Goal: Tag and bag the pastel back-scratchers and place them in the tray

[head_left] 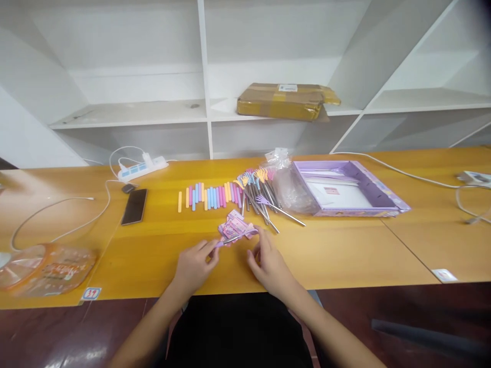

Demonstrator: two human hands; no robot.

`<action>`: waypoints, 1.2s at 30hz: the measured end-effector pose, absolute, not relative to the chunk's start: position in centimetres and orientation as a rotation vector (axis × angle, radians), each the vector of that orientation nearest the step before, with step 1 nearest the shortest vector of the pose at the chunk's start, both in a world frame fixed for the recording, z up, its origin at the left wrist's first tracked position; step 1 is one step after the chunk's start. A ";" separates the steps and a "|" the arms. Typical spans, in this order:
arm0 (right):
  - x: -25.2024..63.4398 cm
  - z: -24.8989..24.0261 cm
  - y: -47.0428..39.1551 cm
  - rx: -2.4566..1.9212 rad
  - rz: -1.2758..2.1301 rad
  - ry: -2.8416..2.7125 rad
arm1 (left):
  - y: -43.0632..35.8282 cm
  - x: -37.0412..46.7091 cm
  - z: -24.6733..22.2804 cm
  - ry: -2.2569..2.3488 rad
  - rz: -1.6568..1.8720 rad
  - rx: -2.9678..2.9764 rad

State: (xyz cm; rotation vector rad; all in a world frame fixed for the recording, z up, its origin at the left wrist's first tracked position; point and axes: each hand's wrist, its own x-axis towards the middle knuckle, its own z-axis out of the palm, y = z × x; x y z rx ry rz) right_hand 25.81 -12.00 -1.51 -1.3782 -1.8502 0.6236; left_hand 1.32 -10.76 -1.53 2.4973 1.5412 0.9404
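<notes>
Scratcher [232,238] held over card pile [232,223]: L end clamped in L hand [195,265] fingers, R end touched by R hand [270,266], thumb apart; other scratchers [264,191] behind pile.

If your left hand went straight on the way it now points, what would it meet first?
Beyond the stick it holds, the left hand would probably meet the pile of pink cards first, though depth is unclear and it might pass above.
</notes>
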 end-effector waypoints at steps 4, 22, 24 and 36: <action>28.3 -0.3 -9.7 -1.362 0.581 -1.998 | -9.0 0.1 0.7 1.572 0.768 2.477; 40.7 -3.4 9.8 -2.066 -0.393 -1.719 | 2.1 -1.4 -2.0 1.266 0.674 2.362; 40.9 -4.0 10.0 -2.047 -0.358 -1.746 | 1.8 -0.9 -2.0 1.236 0.633 2.362; 37.4 -0.6 7.7 -1.399 0.059 -1.286 | 1.5 -0.6 -1.7 1.052 0.935 2.293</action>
